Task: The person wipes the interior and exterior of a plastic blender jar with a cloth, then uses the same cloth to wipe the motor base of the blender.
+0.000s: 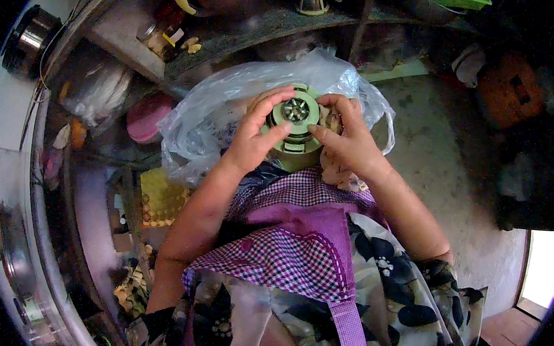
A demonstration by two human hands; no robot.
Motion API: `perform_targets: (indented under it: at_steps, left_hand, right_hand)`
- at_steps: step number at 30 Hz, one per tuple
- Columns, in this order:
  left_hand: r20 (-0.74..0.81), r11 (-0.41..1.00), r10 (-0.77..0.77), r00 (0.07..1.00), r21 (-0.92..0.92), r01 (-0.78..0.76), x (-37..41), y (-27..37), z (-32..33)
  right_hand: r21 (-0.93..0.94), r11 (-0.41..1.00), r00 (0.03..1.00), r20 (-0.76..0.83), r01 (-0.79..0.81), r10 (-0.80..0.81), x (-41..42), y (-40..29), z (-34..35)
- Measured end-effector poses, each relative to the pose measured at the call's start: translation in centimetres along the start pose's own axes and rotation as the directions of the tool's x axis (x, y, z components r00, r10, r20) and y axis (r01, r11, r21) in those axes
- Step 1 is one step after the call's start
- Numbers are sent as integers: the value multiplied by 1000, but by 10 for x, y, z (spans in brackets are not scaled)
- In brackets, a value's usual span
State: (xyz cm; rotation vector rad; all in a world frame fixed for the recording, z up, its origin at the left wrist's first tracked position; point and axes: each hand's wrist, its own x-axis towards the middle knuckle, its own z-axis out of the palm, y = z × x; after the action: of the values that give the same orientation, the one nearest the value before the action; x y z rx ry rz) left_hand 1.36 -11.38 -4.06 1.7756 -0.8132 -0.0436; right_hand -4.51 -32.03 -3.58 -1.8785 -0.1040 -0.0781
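A round pale-green plastic appliance part (pixel 297 143), with a metal toothed hub in its centre, lies between my two hands above my lap. My left hand (pixel 267 124) curves round its left side, fingers at the upper rim and thumb near the hub. On the right side, my right hand (pixel 347 134) rests its thumb and bent index finger on the rim. A brownish crumpled piece (pixel 340 165) shows beneath my right hand; what it is I cannot tell. Around and behind lies a clear plastic bag (pixel 204 105). The underside of the green part is hidden.
A stone shelf (pixel 268 25) curves across the top, with a glass jar (pixel 158 42) at its left. A pink round container (pixel 150 117) and a yellow tray (pixel 162 196) stand left of me. At the far right sits an orange-brown object (pixel 511 90) on the floor side.
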Motion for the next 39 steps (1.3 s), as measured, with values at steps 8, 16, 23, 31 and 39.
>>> perform_targets:
  at_steps: [8,16,23,31,39]
  left_hand:
    - [-212,946,-206,955,206,249,-12,23,14]
    - [-275,903,-404,873,-271,332,-22,41,16]
    - [-226,894,-326,918,-389,222,-33,39,2]
    - [-122,966,-218,968,-171,196,-32,35,-17]
    - [-50,936,-214,976,-298,190,-25,14,-23]
  right_hand:
    - [-211,938,943,-133,274,-306,-10,3,19]
    - [-316,891,915,-129,327,-381,-17,-17,33]
    - [-321,877,906,-106,359,-410,-20,-24,39]
    - [-307,859,886,-91,409,-455,-14,-18,37]
    - [-287,887,910,-101,362,-403,-11,-13,35]
